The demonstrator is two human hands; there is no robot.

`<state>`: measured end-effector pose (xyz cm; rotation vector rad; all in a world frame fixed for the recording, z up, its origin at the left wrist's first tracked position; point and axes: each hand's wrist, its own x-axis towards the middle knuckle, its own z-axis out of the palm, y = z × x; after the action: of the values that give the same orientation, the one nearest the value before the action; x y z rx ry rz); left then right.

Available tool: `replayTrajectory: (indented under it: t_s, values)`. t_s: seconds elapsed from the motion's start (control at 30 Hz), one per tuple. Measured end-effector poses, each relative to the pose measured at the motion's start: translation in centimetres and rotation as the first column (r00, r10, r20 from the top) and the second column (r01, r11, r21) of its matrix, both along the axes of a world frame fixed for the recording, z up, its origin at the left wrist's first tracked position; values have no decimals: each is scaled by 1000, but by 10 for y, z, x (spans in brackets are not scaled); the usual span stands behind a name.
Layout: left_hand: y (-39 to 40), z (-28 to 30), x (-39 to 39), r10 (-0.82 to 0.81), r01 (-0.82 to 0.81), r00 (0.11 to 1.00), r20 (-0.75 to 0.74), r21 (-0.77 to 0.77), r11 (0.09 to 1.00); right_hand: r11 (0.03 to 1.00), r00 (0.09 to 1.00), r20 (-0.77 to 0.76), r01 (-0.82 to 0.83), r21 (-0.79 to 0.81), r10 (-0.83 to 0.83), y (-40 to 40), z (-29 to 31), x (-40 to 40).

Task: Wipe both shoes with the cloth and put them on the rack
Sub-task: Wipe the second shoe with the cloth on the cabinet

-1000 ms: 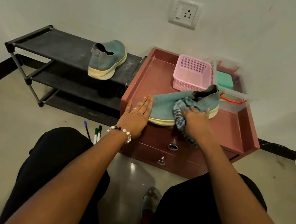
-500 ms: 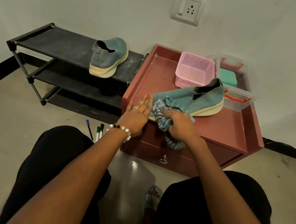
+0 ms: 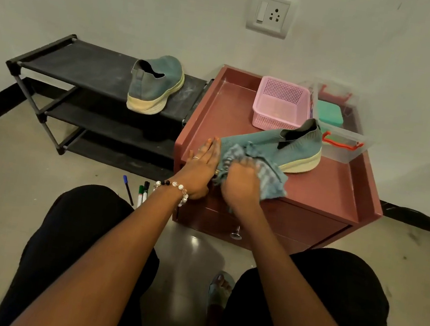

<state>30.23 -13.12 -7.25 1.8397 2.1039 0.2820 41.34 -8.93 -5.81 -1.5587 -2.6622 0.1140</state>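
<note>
Far left: rack (image 3: 64,65), black, three tiers, against the wall. First shoe (image 3: 154,84) sits upright on its top tier, toward the right end, heel facing me. I take that one as finished: wiped or not I can't verify, but it is placed.

On the floor below the rack's right end, a few markers (image 3: 139,192) lie near my left knee.

Centre: my left hand (image 3: 198,170) lies flat, fingers straight and released, pressing on the near left corner of the cabinet (image 3: 324,190) top, fingertips touching the toe of the second shoe (image 3: 280,147). It braces, it grips nothing. Bead bracelet on that wrist.

Just right of it: my right hand (image 3: 241,183), fingers clenched round the cloth (image 3: 268,175), bunched striped fabric pressed over the shoe's toe and near side. Some of the cloth hangs over the cabinet's front edge.

Second shoe lies on the cabinet top, toe toward me and left, heel raised toward the back right, resting near the clear box (image 3: 347,146). Pink basket (image 3: 281,105) stands behind it, apart from the cloth.

Progress, as I judge it: about halfway or a little past. One shoe racked. Second shoe mid-wipe at the toe; heel and far side look unreached. Left to do: finish wiping, release the cloth, carry the shoe left to the rack beside its mate.
</note>
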Motion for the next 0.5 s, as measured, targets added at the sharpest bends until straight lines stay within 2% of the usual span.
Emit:
replayTrajectory:
  t_s: [0.13, 0.23, 0.3, 0.37, 0.43, 0.5]
  values:
    - [-1, -2, 0, 4, -4, 998, -61, -5, 1000, 941, 947, -103, -317, -118, 306, 17, 11, 21]
    - [-2, -1, 0, 8, -10, 994, -108, -19, 1000, 916, 929, 19, -362, -172, 370, 44, 25, 52]
    - [-1, 1, 1, 6, -9, 993, -117, -20, 1000, 947, 951, 81, -285, -147, 298, 59, 32, 67]
    - [0, 2, 3, 14, -15, 992, -122, -11, 1000, 992, 982, 146, -118, -42, 123, 66, 30, 70]
    - [1, 3, 3, 11, -13, 992, -128, -18, 1000, 998, 967, 250, 23, 67, -39, 55, 23, 58]
    - [2, 5, 3, -5, -2, 992, -125, -57, 998, 991, 954, 284, 61, 123, -94, 35, 12, 40]
